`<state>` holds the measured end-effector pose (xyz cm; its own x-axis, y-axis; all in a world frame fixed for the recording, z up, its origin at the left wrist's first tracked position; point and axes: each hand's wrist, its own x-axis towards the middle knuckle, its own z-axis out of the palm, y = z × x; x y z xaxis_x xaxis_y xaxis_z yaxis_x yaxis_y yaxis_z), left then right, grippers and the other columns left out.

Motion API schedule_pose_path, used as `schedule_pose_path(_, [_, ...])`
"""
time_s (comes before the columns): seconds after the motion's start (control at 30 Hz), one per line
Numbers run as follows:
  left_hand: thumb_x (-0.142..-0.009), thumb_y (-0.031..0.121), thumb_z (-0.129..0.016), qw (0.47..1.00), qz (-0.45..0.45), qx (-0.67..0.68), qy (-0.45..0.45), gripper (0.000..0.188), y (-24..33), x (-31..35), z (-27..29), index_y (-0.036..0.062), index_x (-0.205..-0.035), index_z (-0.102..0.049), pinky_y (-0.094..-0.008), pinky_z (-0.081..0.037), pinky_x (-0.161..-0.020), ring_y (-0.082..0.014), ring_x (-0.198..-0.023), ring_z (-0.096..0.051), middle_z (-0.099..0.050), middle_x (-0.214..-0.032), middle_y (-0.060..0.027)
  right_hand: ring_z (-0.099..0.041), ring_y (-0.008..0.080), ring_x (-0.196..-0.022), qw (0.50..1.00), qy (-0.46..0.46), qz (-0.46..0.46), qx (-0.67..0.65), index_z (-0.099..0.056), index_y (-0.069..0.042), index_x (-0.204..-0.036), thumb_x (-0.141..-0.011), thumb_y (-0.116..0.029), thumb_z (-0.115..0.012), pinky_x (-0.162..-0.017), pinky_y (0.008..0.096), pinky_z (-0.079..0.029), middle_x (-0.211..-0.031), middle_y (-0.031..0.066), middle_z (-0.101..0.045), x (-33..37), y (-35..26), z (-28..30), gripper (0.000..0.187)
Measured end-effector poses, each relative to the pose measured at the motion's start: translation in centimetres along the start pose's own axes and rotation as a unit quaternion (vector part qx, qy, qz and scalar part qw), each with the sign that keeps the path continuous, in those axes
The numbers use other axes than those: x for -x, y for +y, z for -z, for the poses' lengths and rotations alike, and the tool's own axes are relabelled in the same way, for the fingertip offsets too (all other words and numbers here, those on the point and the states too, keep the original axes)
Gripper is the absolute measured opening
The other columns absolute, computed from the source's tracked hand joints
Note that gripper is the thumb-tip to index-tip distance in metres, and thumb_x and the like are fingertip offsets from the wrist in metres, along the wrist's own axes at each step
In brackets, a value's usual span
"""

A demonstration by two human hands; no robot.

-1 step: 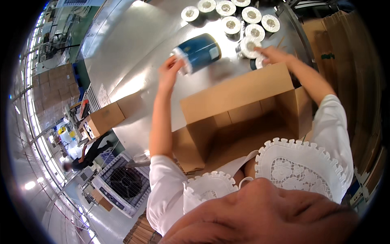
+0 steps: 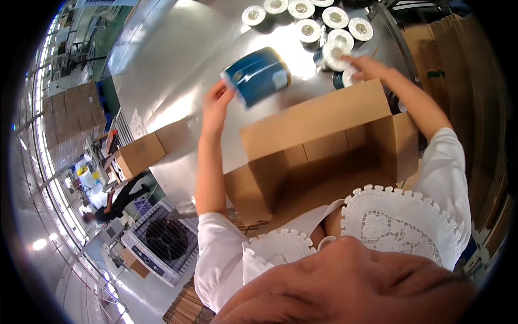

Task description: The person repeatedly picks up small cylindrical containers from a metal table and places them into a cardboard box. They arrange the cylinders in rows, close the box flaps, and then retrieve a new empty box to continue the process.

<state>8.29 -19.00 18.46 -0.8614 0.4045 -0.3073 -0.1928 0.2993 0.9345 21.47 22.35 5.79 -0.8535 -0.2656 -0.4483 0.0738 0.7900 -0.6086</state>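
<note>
My left hand is closed on the near-left end of a blue roll in shiny clear wrap. That roll is tilted above the metal table, left of the other rolls. At the right, my right hand has its fingers on a white-ended roll, index finger at the core and the rest of the grip partly hidden. Just below it, another white-ended roll stands close to my fingers. An open cardboard box lies between my forearms, with its far flap raised; no rolls show inside.
Several white-ended rolls stand upright at the far side of the metal table. A smaller carton sits left of the box. Flat cardboard stacks line the right side. A fan unit and a person are farther left.
The blue roll has shifted slightly left and turned, so its white end no longer shows. The roll under my right fingers has moved slightly away from me.
</note>
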Motion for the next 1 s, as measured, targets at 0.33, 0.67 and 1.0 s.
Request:
schedule_pose_path(0.33, [-0.070,0.035,-0.074,0.959,0.135,-0.115,-0.221,0.039,-2.2,17.4,-7.3,0.0033,-0.092,-0.070,-0.0387,-0.047,-0.079,-0.0254,-0.093,-0.059,-0.063,-0.101,-0.0090,-0.063,0.0093,-0.076,0.881,0.468,-0.006,-0.073,-0.051,-0.011,-0.128,-0.073,-0.014,-0.072,-0.066,0.0212,-0.051,-0.093,0.0065,-0.068,16.8,-14.8,9.0,0.059])
schedule_pose_path(0.67, [-0.084,0.020,-0.052,0.566,-0.096,-0.765,-0.292,0.030,-21.0,16.2,-9.8,0.0072,-0.107,-0.067,-0.0448,-0.041,-0.086,-0.0293,-0.113,-0.043,-0.050,-0.119,-0.0112,-0.062,0.0390,-0.069,0.994,-0.084,0.070,0.006,-0.034,0.006,-0.129,-0.076,-0.012,-0.061,-0.062,0.0455,-0.051,-0.073,0.0234,-0.061,14.2,-22.4,-11.1,0.062])
schedule_pose_path(1.0, [-0.080,0.019,-0.058,0.686,-0.014,-0.563,-0.460,0.029,-8.0,15.8,-8.2,0.0053,-0.105,-0.065,-0.0451,-0.045,-0.087,-0.0314,-0.099,-0.058,-0.059,-0.110,-0.0159,-0.062,0.0317,-0.094,0.950,-0.193,0.237,0.064,-0.054,0.004,-0.116,-0.079,-0.029,-0.068,-0.083,0.0396,-0.049,-0.099,0.0207,-0.063,0.9,-20.3,-32.2,0.051])
